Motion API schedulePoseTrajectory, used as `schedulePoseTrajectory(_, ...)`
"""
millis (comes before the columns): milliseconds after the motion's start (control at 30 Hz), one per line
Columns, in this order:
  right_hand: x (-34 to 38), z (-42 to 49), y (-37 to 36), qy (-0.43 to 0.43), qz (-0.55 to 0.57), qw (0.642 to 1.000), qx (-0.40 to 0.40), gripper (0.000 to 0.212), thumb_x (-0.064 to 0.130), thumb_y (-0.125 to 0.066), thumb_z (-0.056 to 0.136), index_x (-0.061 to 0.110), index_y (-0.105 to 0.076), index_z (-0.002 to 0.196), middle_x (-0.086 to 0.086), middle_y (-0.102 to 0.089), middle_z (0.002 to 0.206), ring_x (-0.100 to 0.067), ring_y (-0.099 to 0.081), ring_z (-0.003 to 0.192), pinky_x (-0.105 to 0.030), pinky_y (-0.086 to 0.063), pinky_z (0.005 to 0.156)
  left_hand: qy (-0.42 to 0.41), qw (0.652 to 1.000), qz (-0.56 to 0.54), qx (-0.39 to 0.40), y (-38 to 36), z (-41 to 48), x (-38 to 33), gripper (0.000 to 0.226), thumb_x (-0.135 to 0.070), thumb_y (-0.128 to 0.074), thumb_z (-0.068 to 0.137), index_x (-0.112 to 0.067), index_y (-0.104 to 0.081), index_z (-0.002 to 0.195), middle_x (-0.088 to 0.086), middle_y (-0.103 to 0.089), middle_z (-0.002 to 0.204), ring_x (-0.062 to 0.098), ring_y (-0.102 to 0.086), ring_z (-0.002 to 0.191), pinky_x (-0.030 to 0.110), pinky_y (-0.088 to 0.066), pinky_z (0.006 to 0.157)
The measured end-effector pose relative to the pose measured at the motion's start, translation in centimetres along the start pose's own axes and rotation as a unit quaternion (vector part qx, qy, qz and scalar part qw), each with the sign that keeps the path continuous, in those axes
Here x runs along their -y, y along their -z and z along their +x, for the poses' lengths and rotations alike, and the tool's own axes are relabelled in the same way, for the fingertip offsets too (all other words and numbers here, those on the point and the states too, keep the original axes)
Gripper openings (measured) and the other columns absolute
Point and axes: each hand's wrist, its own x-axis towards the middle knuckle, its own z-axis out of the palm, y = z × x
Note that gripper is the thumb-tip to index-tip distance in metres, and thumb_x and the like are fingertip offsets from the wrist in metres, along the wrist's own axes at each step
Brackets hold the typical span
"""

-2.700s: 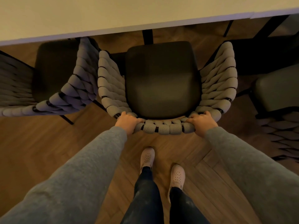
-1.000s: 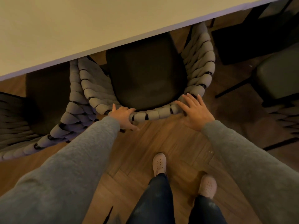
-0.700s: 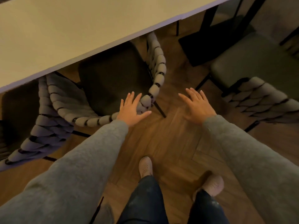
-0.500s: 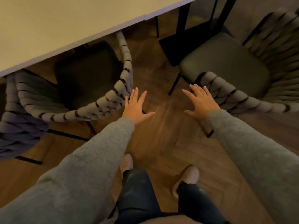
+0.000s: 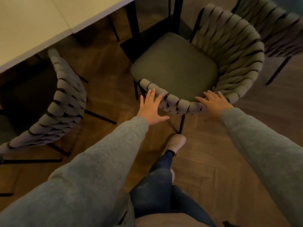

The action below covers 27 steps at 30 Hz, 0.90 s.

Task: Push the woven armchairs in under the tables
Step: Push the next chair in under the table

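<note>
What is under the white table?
The dark seat of a woven armchair reaches under its edge, beside black table legs and wooden floor. The tabletop covers the seat's front.

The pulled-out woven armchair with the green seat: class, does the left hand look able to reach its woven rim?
Probably yes: the left hand is open, with its fingertips at the woven rim of the armchair, and nothing stands between them.

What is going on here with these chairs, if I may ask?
A person is reaching both hands to a woven armchair that stands clear of the table. The left hand and right hand, both open, are at its near rim, neither gripping it yet. Another armchair on the left sits partly under the table.
</note>
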Motion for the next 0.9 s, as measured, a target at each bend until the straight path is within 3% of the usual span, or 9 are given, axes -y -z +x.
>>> schedulePoseTrajectory(267,-10.7,3.4,0.3,-0.012,-0.072,0.993,0.090,0.113,0.046,-0.079,0.074,0.030,-0.001,0.155,-0.007,-0.008,0.162,-0.029,-0.001,0.150,-0.053,-0.006,0.119,-0.029,0.990,0.004,0.140,0.6,10.9,-8.5,0.096,-0.075,-0.052,0.079,-0.029,-0.014,0.154,0.004,-0.009,0.162,0.024,0.008,0.149,0.056,0.011,0.116)
schedulePoseTrajectory(467,-15.4,5.1,0.9,0.052,-0.145,0.979,0.134,0.103,0.045,-0.075,0.078,0.030,-0.009,0.155,-0.007,-0.012,0.162,-0.029,-0.002,0.150,-0.056,0.000,0.118,-0.046,0.969,-0.033,0.239,-2.1,13.3,-14.7,0.095,-0.075,-0.049,0.081,-0.026,-0.016,0.154,0.002,-0.018,0.160,0.026,-0.001,0.149,0.058,0.006,0.117)
schedulePoseTrajectory(567,-19.0,7.0,1.1,0.079,-0.171,0.973,0.136,0.097,0.046,-0.074,0.079,0.032,-0.015,0.154,-0.005,-0.016,0.161,-0.028,-0.005,0.150,-0.058,0.000,0.118,-0.027,0.967,-0.031,0.250,-2.9,14.5,-17.4,0.097,-0.073,-0.054,0.080,-0.024,-0.016,0.155,0.001,-0.024,0.158,0.028,-0.013,0.147,0.056,-0.004,0.118)
schedulePoseTrajectory(700,-23.4,9.4,1.2,0.137,-0.212,0.961,0.109,0.087,0.042,-0.070,0.082,0.035,-0.019,0.152,0.002,-0.026,0.157,-0.024,-0.015,0.147,-0.056,-0.004,0.118,0.014,0.965,-0.087,0.247,-2.7,15.7,-20.9,0.097,-0.066,-0.063,0.080,-0.022,-0.019,0.154,0.003,-0.031,0.156,0.027,-0.035,0.139,0.043,-0.031,0.112)
schedulePoseTrajectory(900,-28.4,13.3,1.8,0.227,-0.220,0.945,0.080,0.072,0.026,-0.060,0.089,0.036,-0.024,0.150,0.004,-0.040,0.148,-0.020,-0.030,0.141,-0.053,-0.009,0.119,0.128,0.964,-0.099,0.213,-3.3,16.9,-25.4,0.089,-0.069,-0.064,0.077,-0.023,-0.033,0.147,0.006,-0.045,0.142,0.028,-0.048,0.125,0.039,-0.042,0.100)
